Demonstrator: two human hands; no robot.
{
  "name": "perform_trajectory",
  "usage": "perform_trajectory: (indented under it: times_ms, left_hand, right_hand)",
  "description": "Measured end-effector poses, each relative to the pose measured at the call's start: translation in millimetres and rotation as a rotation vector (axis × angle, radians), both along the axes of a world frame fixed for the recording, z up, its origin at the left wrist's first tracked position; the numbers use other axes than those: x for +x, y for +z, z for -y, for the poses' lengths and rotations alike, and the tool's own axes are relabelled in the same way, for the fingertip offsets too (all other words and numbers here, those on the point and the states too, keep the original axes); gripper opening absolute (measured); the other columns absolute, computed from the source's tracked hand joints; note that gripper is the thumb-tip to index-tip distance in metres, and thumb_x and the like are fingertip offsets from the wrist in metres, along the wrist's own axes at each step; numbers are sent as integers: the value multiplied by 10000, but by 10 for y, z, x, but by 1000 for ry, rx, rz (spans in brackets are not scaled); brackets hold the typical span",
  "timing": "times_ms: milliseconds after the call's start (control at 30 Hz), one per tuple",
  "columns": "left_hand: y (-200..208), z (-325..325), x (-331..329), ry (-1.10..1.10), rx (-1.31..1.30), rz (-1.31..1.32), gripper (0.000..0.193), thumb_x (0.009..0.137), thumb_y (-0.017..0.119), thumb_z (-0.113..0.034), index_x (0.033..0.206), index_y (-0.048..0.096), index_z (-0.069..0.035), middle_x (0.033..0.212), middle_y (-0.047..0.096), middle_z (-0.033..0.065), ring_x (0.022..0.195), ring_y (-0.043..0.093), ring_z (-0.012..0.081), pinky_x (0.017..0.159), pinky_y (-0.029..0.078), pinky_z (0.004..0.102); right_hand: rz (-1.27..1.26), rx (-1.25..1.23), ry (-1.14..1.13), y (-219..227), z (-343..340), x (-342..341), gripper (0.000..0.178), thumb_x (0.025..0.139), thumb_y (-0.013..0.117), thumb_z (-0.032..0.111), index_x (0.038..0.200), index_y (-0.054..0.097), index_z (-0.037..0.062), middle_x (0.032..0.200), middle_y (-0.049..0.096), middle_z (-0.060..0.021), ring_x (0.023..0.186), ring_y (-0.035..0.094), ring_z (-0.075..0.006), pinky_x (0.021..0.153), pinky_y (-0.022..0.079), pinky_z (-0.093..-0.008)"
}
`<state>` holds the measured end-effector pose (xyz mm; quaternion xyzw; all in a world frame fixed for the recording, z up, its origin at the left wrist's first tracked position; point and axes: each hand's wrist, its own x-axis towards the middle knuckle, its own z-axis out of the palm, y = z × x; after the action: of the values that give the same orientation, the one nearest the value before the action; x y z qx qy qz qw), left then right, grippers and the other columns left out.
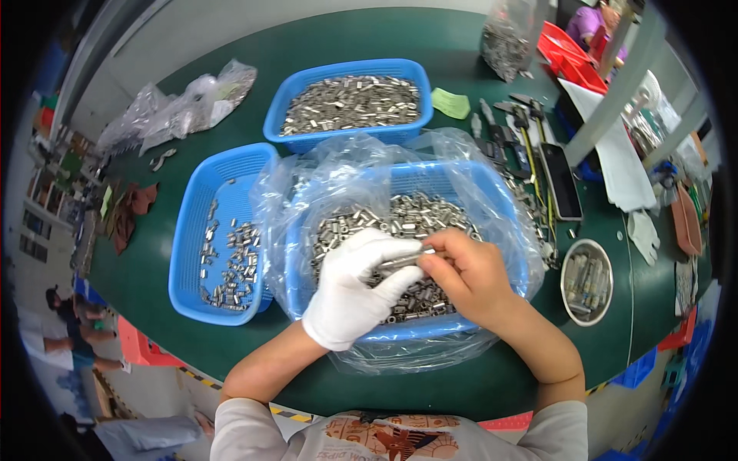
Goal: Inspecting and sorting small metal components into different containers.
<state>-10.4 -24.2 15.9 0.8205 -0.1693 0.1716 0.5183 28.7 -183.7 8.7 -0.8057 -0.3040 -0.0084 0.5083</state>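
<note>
My left hand (352, 283), in a white glove, is closed with thumb and fingers around a slim silvery metal rod (401, 262). From the right, my bare right hand (470, 274) pinches a small metal sleeve (427, 250) against the rod's end; the fingertips partly hide where the two pieces meet. Both hands hover over a blue basket (503, 201) lined with clear plastic film. Many short silvery metal sleeves (415, 217) lie heaped in it.
A blue basket (181, 261) with fewer sleeves stands left; another blue basket (270, 127), well filled, stands behind. Calipers (520, 115), a phone (561, 180) and a steel bowl (567, 292) of metal pins are at right. Plastic bags (184, 107) lie far left.
</note>
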Motion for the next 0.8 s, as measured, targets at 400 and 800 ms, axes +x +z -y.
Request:
perform_trajectory:
  times_ms: [400, 800]
  left_hand:
    - [-114, 30, -51, -11, -20, 227, 120, 693, 581, -185, 705, 591, -66, 656, 524, 100, 659, 527, 278, 572, 429, 362]
    - [85, -616, -289, 417, 274, 423, 110, 722, 561, -205, 718, 570, -96, 670, 528, 73, 652, 553, 247, 553, 450, 345]
  right_hand:
    - [-51, -60, -47, -66, 93, -54, 257, 877, 423, 200, 695, 468, 24, 567, 422, -37, 490, 394, -131, 458, 301, -249]
    - [-101, 93, -232, 5, 157, -16, 324, 863, 421, 265, 683, 479, 1, 599, 459, -90, 557, 428, -185, 524, 360, -310]
